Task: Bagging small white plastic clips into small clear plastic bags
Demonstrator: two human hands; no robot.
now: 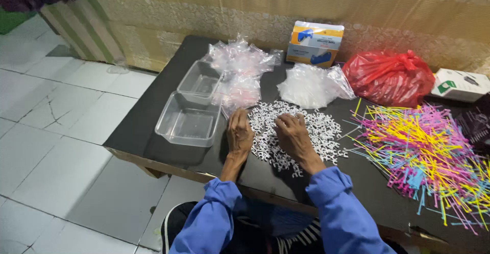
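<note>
The person sits at a low black table (153,126) and both hands lie palm down on a heap of small white plastic pieces (301,131) in the middle of it. The left hand (240,131) rests at the 9 o'clock edge of the heap, fingers loosely bent, touching the pieces. The right hand (292,134) lies just beside it, more to the centre, fingers curled over the pieces. I cannot tell if either hand pinches a piece, because the backs of the hands hide the fingertips.

The heap is spread flat and thin, probably so that single pieces are easy to pick.

Around it the supplies stand within reach:
- at 10 o'clock, two empty clear plastic boxes (189,121), one behind the other, open upward;
- at 12 o'clock, crumpled clear bags (237,67) and a bag of white material (311,85);
- behind them, a blue and yellow carton (314,43) near the curtain;
- at 1 o'clock, a tied red bag (390,78), with a white box (459,84) just beside it;
- at 3 o'clock, a wide pile of thin coloured sticks (429,152), kept apart from the white pieces, so the two do not mix.
</note>
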